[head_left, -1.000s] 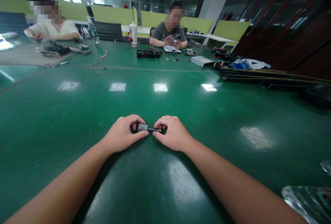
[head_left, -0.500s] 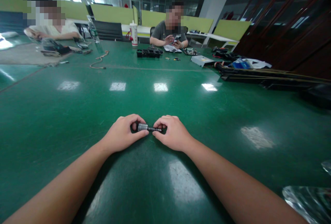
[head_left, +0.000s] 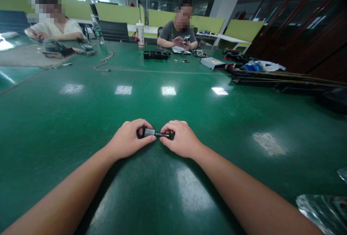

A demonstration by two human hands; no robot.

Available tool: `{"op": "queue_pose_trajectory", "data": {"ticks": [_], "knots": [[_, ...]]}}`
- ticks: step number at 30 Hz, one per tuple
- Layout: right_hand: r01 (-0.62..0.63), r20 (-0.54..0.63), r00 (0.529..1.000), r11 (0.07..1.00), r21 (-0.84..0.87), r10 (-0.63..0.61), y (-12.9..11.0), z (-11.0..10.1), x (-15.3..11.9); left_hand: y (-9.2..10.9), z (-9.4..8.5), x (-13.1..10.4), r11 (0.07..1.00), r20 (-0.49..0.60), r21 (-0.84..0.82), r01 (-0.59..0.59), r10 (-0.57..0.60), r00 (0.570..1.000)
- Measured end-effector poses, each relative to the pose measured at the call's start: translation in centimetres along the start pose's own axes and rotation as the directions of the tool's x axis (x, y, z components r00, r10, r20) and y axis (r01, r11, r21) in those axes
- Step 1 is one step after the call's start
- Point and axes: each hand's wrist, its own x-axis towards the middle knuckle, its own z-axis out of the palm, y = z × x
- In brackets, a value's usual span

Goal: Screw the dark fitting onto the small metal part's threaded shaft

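Observation:
A small metal part, with a silver cylinder at its left and a thin dark ridged shaft at its right, lies level between my hands, low over or on the green table. The fingers and thumb of my left hand are closed round the cylinder end. My right hand pinches the shaft end between thumb and fingers. A short stretch of the shaft shows between the two thumbs. Whether the part touches the tabletop, I cannot tell.
Across the table sit two people, one holding a phone. A black device, a white bottle, a clear bottle, a cord and a grey box stand far off. Clear plastic lies at the lower right.

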Motion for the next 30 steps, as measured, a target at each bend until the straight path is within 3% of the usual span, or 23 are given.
{"op": "queue_pose_trajectory", "data": {"ticks": [30], "knots": [[-0.007, 0.026, 1.0, 1.0, -0.028, 0.007, -0.12, -0.08, -0.06, 0.06, 0.09, -0.08, 1.0, -0.003, -0.002, 0.005, -0.005, 1.0]]}}
